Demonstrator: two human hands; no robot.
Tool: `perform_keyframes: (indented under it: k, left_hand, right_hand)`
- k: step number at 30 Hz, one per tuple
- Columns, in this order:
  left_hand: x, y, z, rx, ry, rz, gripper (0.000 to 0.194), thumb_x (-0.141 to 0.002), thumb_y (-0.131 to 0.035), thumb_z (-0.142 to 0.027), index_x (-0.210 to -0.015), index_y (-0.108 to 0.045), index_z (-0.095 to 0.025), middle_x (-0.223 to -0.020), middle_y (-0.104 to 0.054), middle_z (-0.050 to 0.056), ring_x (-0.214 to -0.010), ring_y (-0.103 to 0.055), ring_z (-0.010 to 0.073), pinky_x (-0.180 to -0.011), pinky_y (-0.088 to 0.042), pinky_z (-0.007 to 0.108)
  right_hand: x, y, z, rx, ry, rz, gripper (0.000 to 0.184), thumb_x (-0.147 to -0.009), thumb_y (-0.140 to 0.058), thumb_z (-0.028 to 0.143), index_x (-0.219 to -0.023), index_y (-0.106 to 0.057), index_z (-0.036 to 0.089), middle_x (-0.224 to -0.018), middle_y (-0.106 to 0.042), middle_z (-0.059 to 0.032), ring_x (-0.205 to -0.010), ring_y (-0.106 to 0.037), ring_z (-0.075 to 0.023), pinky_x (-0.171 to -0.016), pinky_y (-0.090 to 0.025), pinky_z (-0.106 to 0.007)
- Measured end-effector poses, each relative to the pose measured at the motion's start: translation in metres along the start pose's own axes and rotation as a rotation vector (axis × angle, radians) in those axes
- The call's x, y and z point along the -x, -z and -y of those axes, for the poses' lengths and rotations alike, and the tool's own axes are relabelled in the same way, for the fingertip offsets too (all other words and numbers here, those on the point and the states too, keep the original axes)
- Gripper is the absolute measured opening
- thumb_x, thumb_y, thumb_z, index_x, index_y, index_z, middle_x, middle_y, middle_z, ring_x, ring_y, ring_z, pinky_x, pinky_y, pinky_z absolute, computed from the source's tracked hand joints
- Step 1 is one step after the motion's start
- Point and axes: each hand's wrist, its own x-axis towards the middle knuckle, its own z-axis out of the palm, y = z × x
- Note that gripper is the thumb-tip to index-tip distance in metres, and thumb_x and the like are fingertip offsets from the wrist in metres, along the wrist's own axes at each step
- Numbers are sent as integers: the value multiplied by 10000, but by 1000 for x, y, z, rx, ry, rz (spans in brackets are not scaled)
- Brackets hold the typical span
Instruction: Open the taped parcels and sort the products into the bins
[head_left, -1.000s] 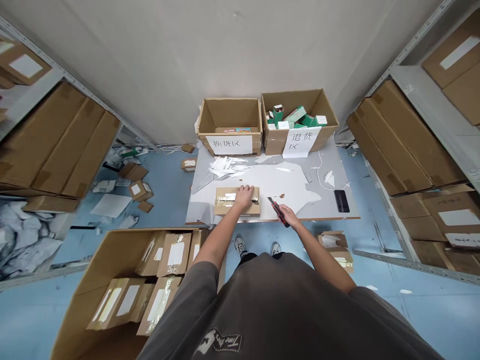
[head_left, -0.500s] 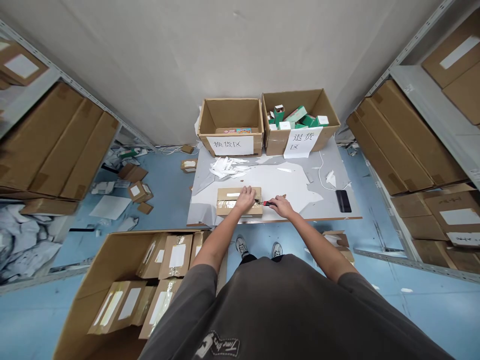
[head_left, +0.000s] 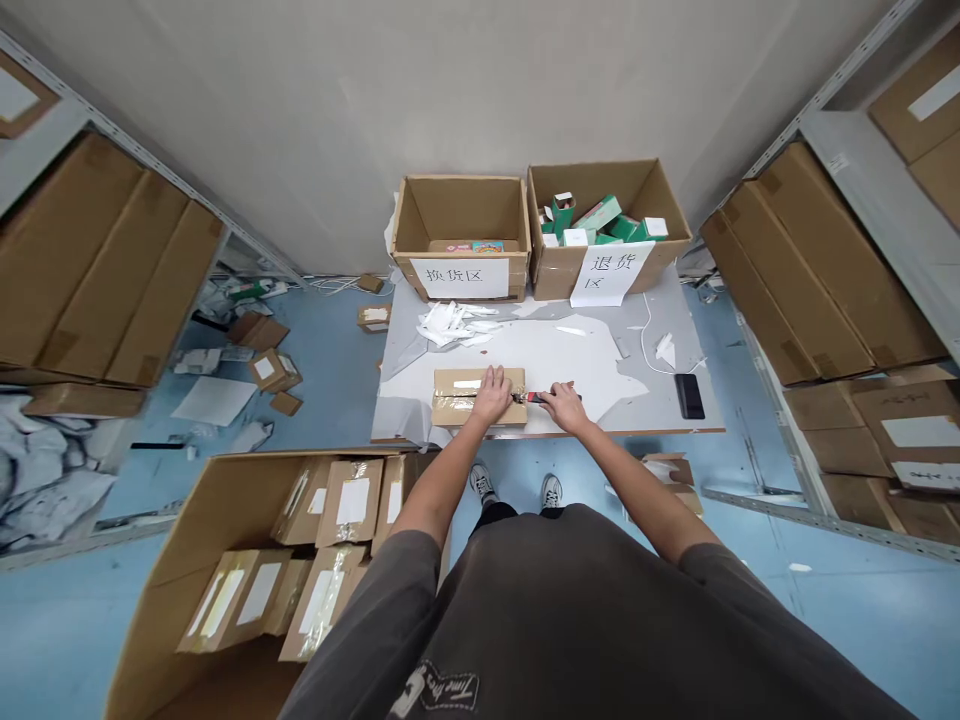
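Observation:
On the table in front of me lies a small cardboard box [head_left: 450,408], with clear tape along its top seam and a white label. My left hand [head_left: 493,394] rests on top of it toward the right end, fingers stretched forward and flat. My right hand [head_left: 564,407] is closed around a red and black utility knife [head_left: 534,398]. The knife points left, its tip at the box's right end by the taped seam. Whether the blade is in the tape is too small to tell.
Two open cartons, one [head_left: 460,213] with a few small packs, another [head_left: 609,180] with green boxes, stand at the table's back. Paper strips [head_left: 454,324] and a phone [head_left: 689,396] lie on the table. A large carton [head_left: 169,560] of parcels stands lower left. Shelves flank both sides.
My right hand and the knife have shifted slightly at the box's right end. My left hand stays on the box. The whole view has tilted a little.

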Motion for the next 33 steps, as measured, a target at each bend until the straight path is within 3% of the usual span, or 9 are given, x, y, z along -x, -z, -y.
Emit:
perform_keyframes:
  k: [6, 9, 13, 17, 22, 25, 29, 33]
  left_hand:
    - [2, -5, 2, 66, 11, -62, 366, -961, -566, -206, -1306, -660, -126, -1673, -481, 244, -1648, -307, 405, -1347, -279, 624]
    - [3, -4, 4, 88, 8, -69, 327, -968, -543, -193, -1268, -661, -132, -1677, -477, 238, -1657, -288, 396, -1350, -281, 622]
    - [4, 0, 8, 111, 5, -67, 288, -994, -525, -205, -1238, -658, -129, -1680, -473, 233, -1665, -273, 376, -1358, -282, 588]
    - [7, 0, 11, 135, 24, -78, 238, -981, -546, -196, -1183, -664, -154, -1687, -476, 200, -1668, -267, 370, -1361, -280, 581]
    - [11, -5, 10, 162, 64, -129, 172, -963, -565, -190, -1112, -651, -189, -1697, -468, 187, -1677, -244, 360, -1353, -289, 593]
    - [10, -8, 10, 176, 90, -148, 162, -937, -599, -192, -1091, -641, -218, -1694, -480, 165, -1678, -245, 350, -1344, -296, 610]
    - [10, -12, 10, 153, 95, -189, 137, -940, -611, -211, -1076, -628, -220, -1684, -487, 184, -1677, -251, 352, -1332, -316, 606]
    - [12, -12, 3, 112, 90, -200, 123, -961, -597, -220, -1081, -622, -224, -1683, -489, 178, -1679, -247, 342, -1319, -340, 589]
  right_hand:
    - [-8, -1, -16, -35, -2, -34, 302, -1094, -575, 357, -1312, -763, 264, -1183, -641, -166, -1108, -516, -329, -925, -376, -394]
    - [-4, -3, -30, -161, -8, -51, 310, -1092, -562, 365, -1300, -759, 246, -1175, -669, -154, -1095, -558, -309, -954, -419, -394]
    - [14, -12, -52, -629, -128, -124, 374, -1066, -535, 505, -1221, -731, 228, -1079, -730, -99, -1005, -655, -260, -911, -514, -378]
    - [36, -19, -72, -1259, -469, -259, 580, -898, -591, 795, -1070, -619, 242, -723, -690, 13, -596, -629, -189, -610, -541, -324]
    - [48, -24, -95, -1610, -600, -422, 606, -711, -820, 749, -926, -528, 263, -716, -722, 19, -563, -656, -167, -573, -558, -298]
    - [44, -38, -119, -1597, -692, -526, 583, -692, -819, 744, -866, -558, 253, -722, -704, 15, -626, -662, -168, -611, -560, -294]
    - [33, -73, -166, -1350, -838, -656, 528, -738, -733, 747, -787, -605, 238, -706, -684, -9, -693, -632, -189, -666, -531, -303]
    - [28, -110, -210, -965, -906, -516, 375, -873, -627, 574, -783, -687, 215, -782, -736, -87, -784, -643, -244, -797, -525, -364]
